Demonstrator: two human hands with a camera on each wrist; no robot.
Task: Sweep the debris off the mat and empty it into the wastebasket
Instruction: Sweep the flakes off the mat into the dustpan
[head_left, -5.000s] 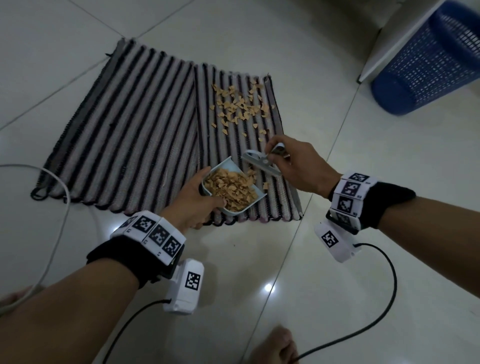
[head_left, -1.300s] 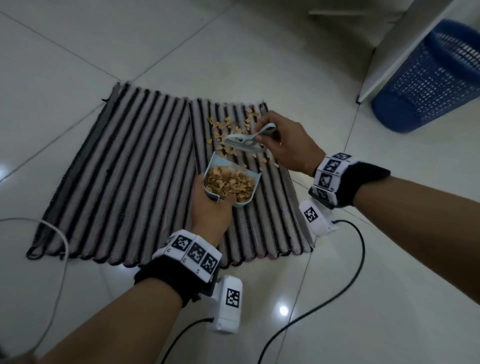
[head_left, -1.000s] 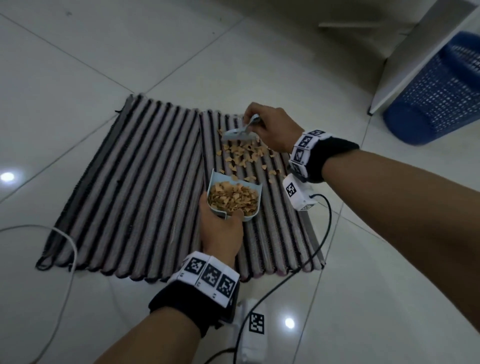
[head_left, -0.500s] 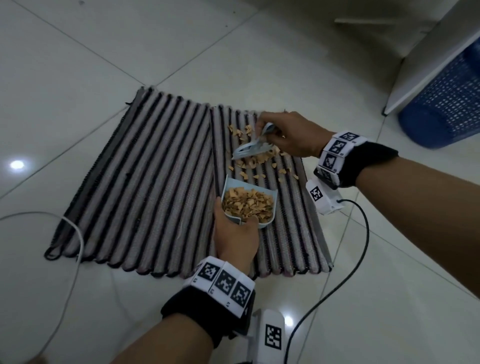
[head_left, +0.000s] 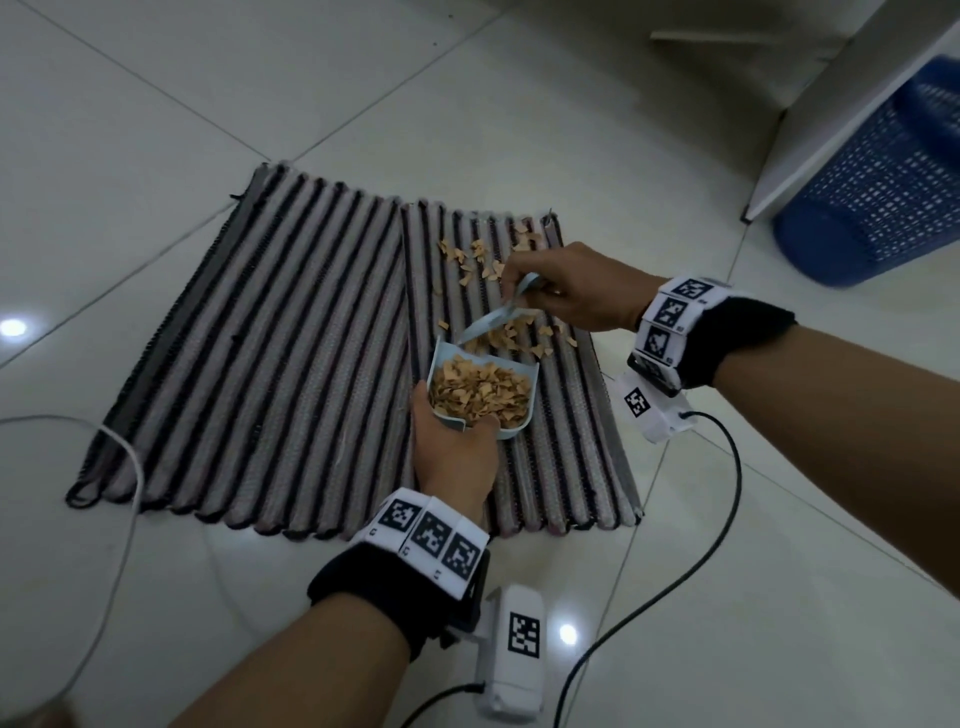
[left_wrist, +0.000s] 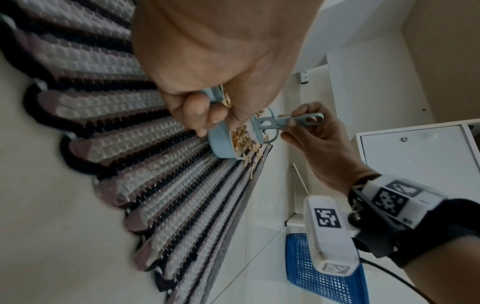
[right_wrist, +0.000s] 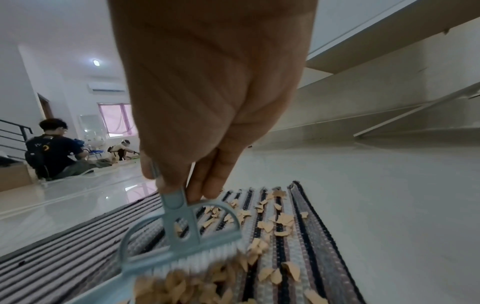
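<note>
Gripping the dustpan (head_left: 483, 395), mouth facing away, left hand (head_left: 454, 452) meets right hand's (head_left: 576, 293) pinched brush (head_left: 493, 319) (handle slanting up-right).

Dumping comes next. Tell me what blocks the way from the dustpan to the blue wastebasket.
Nothing visible: bare floor tile lies between the dustpan in the left hand and the wastebasket. A white panel stands beside the basket, left of it.

head cam overhead, wrist cams close, share mat (head_left: 270, 374)
</note>
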